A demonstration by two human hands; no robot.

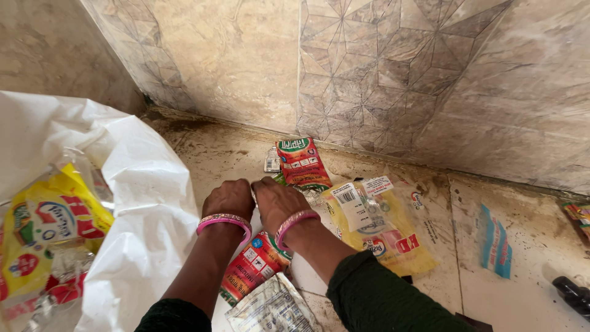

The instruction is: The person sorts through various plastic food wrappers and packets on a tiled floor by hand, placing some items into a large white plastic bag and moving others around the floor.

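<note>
- Far left: white plastic sack [144, 203], mouth gaping, propped on the floor against the wall corner, well clear of the hands.
- Inside the sack: yellow wrapper [46, 230] with red and blue print, crumpled among clear plastic.
- Left hand [228, 198], knuckles up, pink bangle at the wrist, pressed down on the dirty tiled floor [528, 301] just right of the sack; fingers curled under and hidden, so impossible to tell whether closed on anything.
- Below and between the wrists: flat red packet [252, 267] on the floor, partly under the forearms; silvery packet [270, 307] overlapping its lower end.
- Right hand [278, 200], also bangled, touching the left at the thumb side, fingers bent down onto scraps of litter; grip hidden, cannot tell if open or clamped.
- Just beyond the fingertips: red and green sachet [302, 163], flat, pointing toward the wall, with a small pale wrapper [271, 160] beside its left edge.
- Right of the right wrist: clear-and-yellow bag [384, 237] with white labels, flat on the tile, nearly touching the dark green sleeve [381, 298].
- Further right, well apart: blue and white wrapper [495, 243] lying alone.
- Right edge: corner of a coloured packet [578, 215] by the wall, and a dark object [571, 295] cut off by the frame, kind unclear.
- Behind everything: patterned tile wall [393, 67], stained along its base.
</note>
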